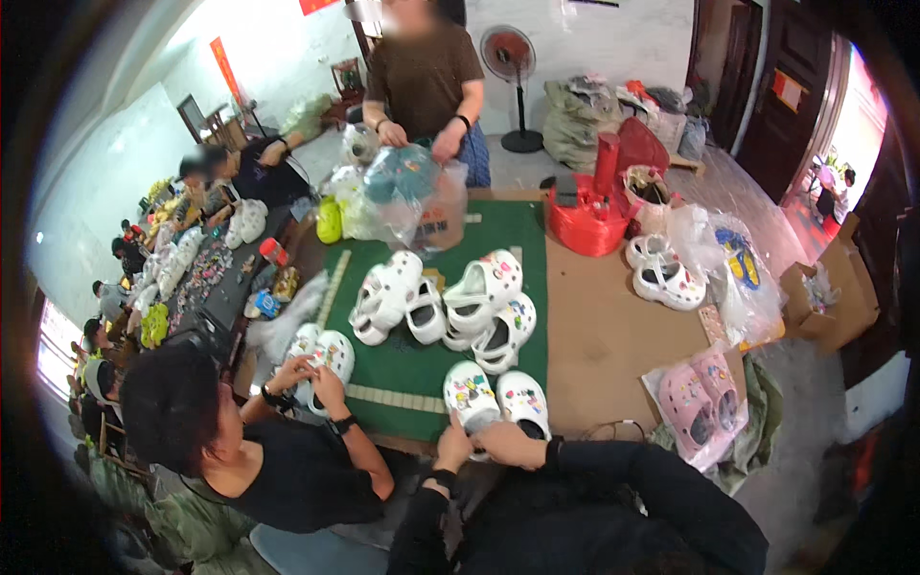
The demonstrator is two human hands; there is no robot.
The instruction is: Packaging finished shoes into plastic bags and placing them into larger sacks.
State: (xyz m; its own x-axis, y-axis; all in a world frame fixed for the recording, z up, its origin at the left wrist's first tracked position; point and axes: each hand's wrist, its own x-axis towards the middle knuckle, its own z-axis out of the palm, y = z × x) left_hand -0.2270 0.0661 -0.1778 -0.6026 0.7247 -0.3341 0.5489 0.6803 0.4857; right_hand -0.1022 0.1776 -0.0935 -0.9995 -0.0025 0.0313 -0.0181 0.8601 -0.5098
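Observation:
At the table's near edge, both my hands meet at the heel end of a white clog [469,391] decorated with colourful charms. My left hand [453,448] is closed by its heel, and my right hand [515,445] is bent in beside it with the fingers closed. Greyish material shows between them, too small to name. The matching white clog [523,402] lies just right, beyond my right hand. Farther on, several more white clogs [487,287] are piled on the green mat [402,369].
To my left, a co-worker [297,470] handles a pair of white clogs [333,355]. Across the table another person [426,86] handles a clear plastic bag [412,196]. Pink clogs [698,407], a red plastic bundle [586,225] and white clogs [666,275] are on the right.

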